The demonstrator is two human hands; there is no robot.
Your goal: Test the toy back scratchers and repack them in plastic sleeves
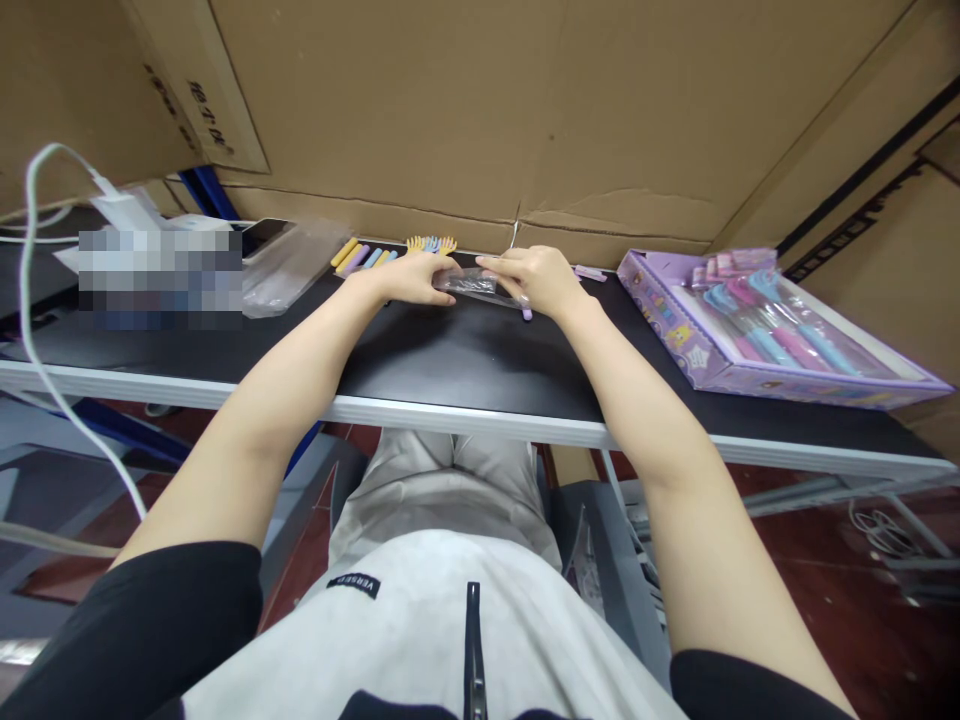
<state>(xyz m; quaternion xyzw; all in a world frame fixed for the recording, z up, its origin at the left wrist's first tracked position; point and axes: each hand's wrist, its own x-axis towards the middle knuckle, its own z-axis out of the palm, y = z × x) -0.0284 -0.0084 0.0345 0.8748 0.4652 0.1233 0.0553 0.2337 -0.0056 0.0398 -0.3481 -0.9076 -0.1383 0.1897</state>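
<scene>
A small clear plastic bag (476,284) stretches between my two hands above the black tabletop. At its left end, my left hand (416,278) grips it between thumb and fingers. My right hand (541,280) pinches the right end, its fingers pointing left. A purple tip (527,314) shows just below my right hand; what it belongs to is mostly hidden. Behind my left hand sit yellow and blue claw-like pieces (431,244). Several yellow, purple and blue sticks (362,256) lie in a row to the left of them.
Clear plastic bags (289,275) are piled on the left, beside a blurred-out patch and a white cable (30,260). A purple printed box (679,330) on the right holds bagged blue and pink items (787,320). Pink pieces (590,272) lie near the cardboard wall (480,110) at the back.
</scene>
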